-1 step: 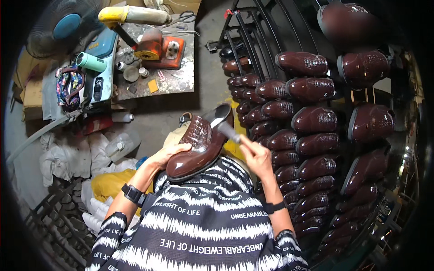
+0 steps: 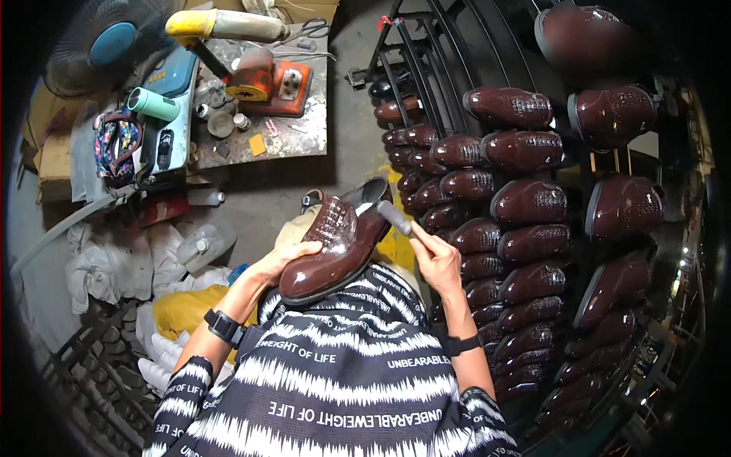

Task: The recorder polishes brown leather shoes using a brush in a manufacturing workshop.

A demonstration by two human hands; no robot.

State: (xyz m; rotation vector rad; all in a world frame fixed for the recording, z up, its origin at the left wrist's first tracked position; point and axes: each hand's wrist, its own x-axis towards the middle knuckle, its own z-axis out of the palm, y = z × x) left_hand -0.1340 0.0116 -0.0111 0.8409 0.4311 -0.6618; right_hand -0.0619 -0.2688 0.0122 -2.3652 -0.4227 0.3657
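Note:
A glossy dark-brown shoe [image 2: 327,263] with a crocodile-like texture rests over my lap, toe toward me and heel pointing away. My left hand [image 2: 283,263] grips it along its left side, thumb on the upper; the other fingers are hidden beneath. In my right hand [image 2: 438,263] is a brush-like tool [image 2: 394,218] with a flat grey head, held by its handle. That head touches or hovers just over the shoe's collar near the heel; which one I cannot tell. The shoe's opening shows a dark lining with a pale patch.
To my right, a black rack [image 2: 415,76] carries rows of similar brown shoes [image 2: 533,202]. Ahead left stands a worn workbench [image 2: 304,137] bearing an orange machine [image 2: 270,84]. A fan [image 2: 114,46], green tumbler [image 2: 156,104] and plastic jug [image 2: 205,245] are at left.
The brush-like tool has shifted slightly right, toward the outer edge of the heel, with my right hand. The shoe and my left hand have hardly moved.

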